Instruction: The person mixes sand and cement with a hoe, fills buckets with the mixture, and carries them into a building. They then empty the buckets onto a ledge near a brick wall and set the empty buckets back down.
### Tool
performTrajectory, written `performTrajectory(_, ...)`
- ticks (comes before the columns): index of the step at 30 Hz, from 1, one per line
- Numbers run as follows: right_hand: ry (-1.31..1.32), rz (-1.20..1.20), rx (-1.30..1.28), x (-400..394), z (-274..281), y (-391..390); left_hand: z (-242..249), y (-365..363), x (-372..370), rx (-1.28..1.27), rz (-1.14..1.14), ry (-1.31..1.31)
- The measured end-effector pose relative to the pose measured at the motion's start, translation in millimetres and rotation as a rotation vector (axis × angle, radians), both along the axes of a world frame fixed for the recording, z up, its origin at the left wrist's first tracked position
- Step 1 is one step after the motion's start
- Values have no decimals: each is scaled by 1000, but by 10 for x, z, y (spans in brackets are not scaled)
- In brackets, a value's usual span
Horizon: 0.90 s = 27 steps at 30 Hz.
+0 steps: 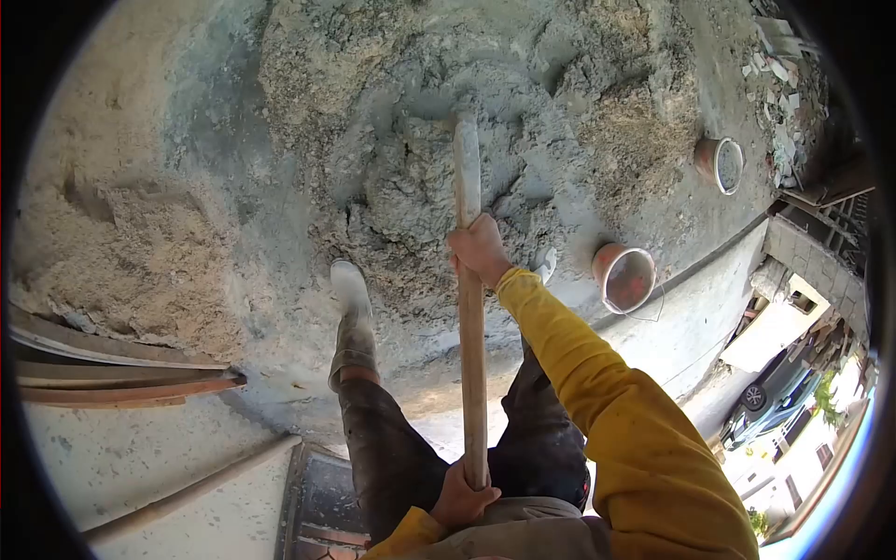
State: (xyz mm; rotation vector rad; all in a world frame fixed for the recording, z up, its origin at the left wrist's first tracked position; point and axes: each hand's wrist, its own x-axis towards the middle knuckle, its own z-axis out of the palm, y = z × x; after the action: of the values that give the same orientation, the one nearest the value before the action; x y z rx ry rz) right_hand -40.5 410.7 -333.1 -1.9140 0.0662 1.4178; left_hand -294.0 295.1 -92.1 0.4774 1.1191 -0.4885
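Observation:
A long wooden tool handle [473,364] runs up from my waist to a heap of wet grey mortar [411,177]. Its far end reaches into the mix, and the tool's head cannot be made out there. My right hand [480,249], in a yellow sleeve, is closed around the handle's upper part. Down by my waist, my left hand [462,497] grips the lower end. My boots stand at the near edge of the mortar, the left boot [351,289] plainest in sight.
Two buckets stand to the right, a nearer one [624,278] and a farther one [719,165]. Dry sand [140,271] is piled at the left, above some curved boards [131,385]. Broken rubble [784,93] lies at the upper right. A pole [187,490] leans at the lower left.

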Motion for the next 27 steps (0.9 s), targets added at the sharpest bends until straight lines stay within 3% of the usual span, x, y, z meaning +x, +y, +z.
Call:
performTrajectory(3, 39, -94, 12, 223, 299, -308, 189, -135, 74, 158, -143, -151)
performTrajectory(6, 29, -202, 63, 775, 421, -271, -31, -12, 331, 122, -286, -96)
performTrajectory(8, -46, -299, 144, 1241, 473, -62, -481, 113, 564, 372, -251, -162)
performTrajectory(10, -16, -432, 293, 1754, 266, 198, -1130, 433, 871, 695, -483, -233)
performTrajectory(12, -86, -505, 430, 2186, -22, 564, -1793, 893, 1270, 990, -548, -199)
performTrajectory(14, -310, -345, 383, 2472, -470, 893, -2371, 1413, 1684, 1158, -667, -144)
performTrajectory(15, -301, -332, 382, 2512, -718, 1020, -2552, 1560, 1784, 1223, -746, -101)
performTrajectory(17, -249, -405, 132, 2474, -1177, 1198, -2639, 1578, 1729, 1203, -790, -47)
performTrajectory(20, -82, -491, 72, 1936, -1620, 904, -2628, 1427, 1398, 1126, -871, 4)
performTrajectory(24, -42, -427, -76, 1212, -1303, 232, -2178, 759, 851, 850, -912, 55)
performTrajectory(27, -61, -454, -9, 629, -965, -364, -1649, 197, 508, 681, -894, 103)
